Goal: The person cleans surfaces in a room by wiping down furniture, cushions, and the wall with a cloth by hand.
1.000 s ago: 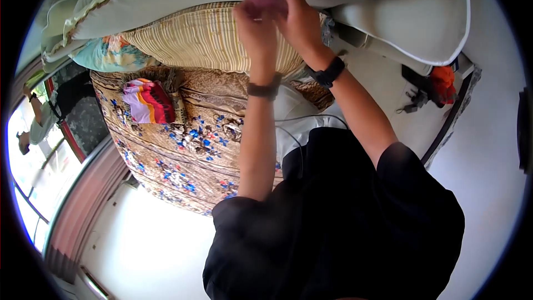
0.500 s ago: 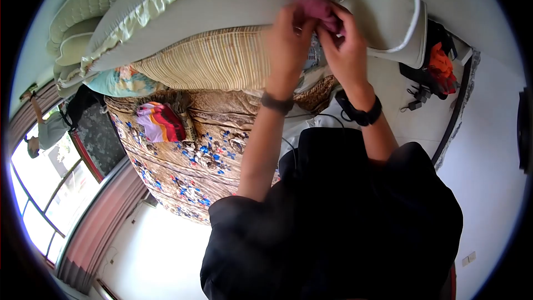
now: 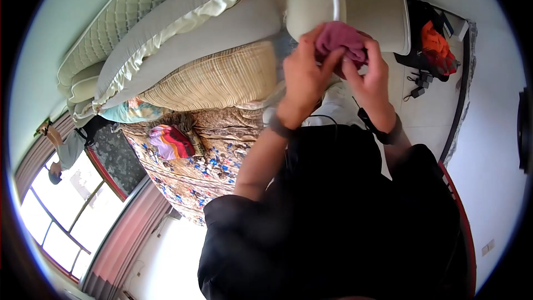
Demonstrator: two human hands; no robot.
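A mauve-pink cloth (image 3: 345, 41), bunched into a rounded bundle, is held up between my two hands. My left hand (image 3: 304, 75) grips its left side, the thumb pressed against the front. On the other side my right hand (image 3: 373, 80) has its fingers curled around the cloth, with the thumb also at the front. Whether the bundle is a sock or another small garment, I cannot tell. Beyond my hands stands a beige padded headboard (image 3: 311, 0). Left of my left hand, a striped pillow (image 3: 222, 78) leans against a large grey cushion (image 3: 233, 30).
A patterned bedspread (image 3: 216, 150) covers the bed, with a folded colourful cloth (image 3: 175, 141) on it. At right, a black bag with orange fabric (image 3: 436, 41) and black adapters (image 3: 419, 83) lie on the tiled floor. Another person (image 3: 69, 150) is at the far left near the window.
My view has shifted, so the bed and cushions sit differently in frame. Both hands have come lower and to the right with the cloth, which now shows as a rounder bundle.
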